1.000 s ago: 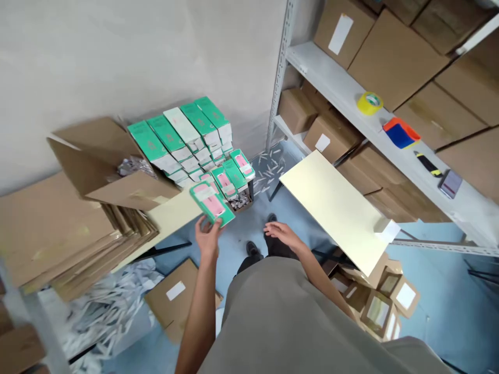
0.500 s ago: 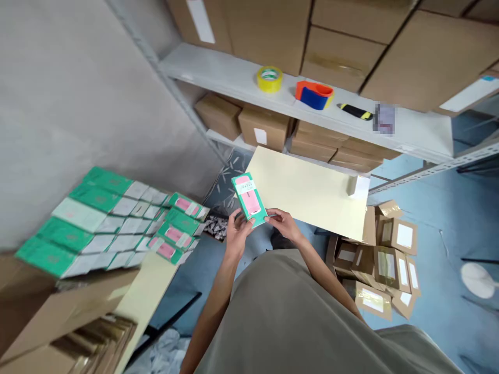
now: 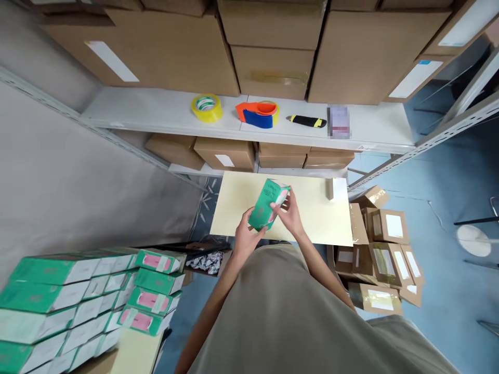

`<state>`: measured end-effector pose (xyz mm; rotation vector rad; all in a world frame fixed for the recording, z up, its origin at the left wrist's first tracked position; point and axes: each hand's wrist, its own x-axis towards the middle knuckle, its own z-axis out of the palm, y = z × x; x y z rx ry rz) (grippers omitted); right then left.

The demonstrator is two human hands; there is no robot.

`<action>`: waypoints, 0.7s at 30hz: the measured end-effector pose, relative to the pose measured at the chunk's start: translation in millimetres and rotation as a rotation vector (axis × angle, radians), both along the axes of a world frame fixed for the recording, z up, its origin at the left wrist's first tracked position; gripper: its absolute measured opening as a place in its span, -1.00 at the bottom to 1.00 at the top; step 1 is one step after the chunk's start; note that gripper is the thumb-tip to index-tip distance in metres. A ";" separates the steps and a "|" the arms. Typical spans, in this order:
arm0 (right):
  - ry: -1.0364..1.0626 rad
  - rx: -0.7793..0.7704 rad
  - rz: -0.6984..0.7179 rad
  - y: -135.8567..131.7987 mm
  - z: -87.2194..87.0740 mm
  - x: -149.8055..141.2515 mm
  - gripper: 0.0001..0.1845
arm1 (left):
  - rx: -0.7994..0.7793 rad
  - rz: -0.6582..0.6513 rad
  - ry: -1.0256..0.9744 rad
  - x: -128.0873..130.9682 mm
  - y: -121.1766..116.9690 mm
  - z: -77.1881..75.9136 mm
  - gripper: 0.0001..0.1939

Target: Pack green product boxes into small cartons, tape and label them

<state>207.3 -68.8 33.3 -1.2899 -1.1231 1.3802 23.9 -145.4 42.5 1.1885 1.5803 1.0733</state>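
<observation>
Between my two hands is a green box (image 3: 265, 202), tilted over the cream tabletop (image 3: 234, 197). A green printed face shows, with a pink and white panel along its right side. My left hand (image 3: 246, 232) grips the lower left corner, thumb along the bottom edge. At the upper right, my right hand (image 3: 288, 212) holds the box's side, fingers behind it and thumb in front. A small white box (image 3: 337, 190) stands at the right end of the tabletop.
Stacked green boxes (image 3: 42, 270) fill the lower left. On the shelf (image 3: 156, 111) lie yellow tape (image 3: 207, 107), an orange-and-blue tape dispenser (image 3: 257, 114) and a utility knife (image 3: 306, 121). Cardboard boxes (image 3: 273, 67) stand behind them; opened cartons (image 3: 385, 254) lie on the floor at right.
My view has swung right toward the shelf. The green box has come over the tabletop and been turned, so a mostly green face shows instead of the pink one. My right hand is higher on it.
</observation>
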 end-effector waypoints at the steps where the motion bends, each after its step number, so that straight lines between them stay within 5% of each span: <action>1: -0.002 0.011 -0.021 8.7 0.6 7.5 0.36 | -0.016 -0.032 0.019 -6.8 4.1 3.4 -0.20; 8: 0.070 -0.002 0.271 40.5 -3.2 48.2 -0.23 | -0.061 -0.187 0.067 -68.6 41.8 47.3 -0.09; 12: 0.138 -0.133 0.302 37.3 -2.5 52.3 -0.27 | -0.016 -0.152 0.073 -93.5 73.6 72.3 -0.05; 16: 0.087 -0.265 0.370 27.1 4.9 44.1 0.09 | 0.075 -0.084 -0.028 -99.4 115.0 74.3 -0.20; 21: 0.133 -0.274 0.436 4.2 12.1 12.5 -0.11 | 0.208 -0.165 -0.084 -75.2 158.3 64.9 -0.48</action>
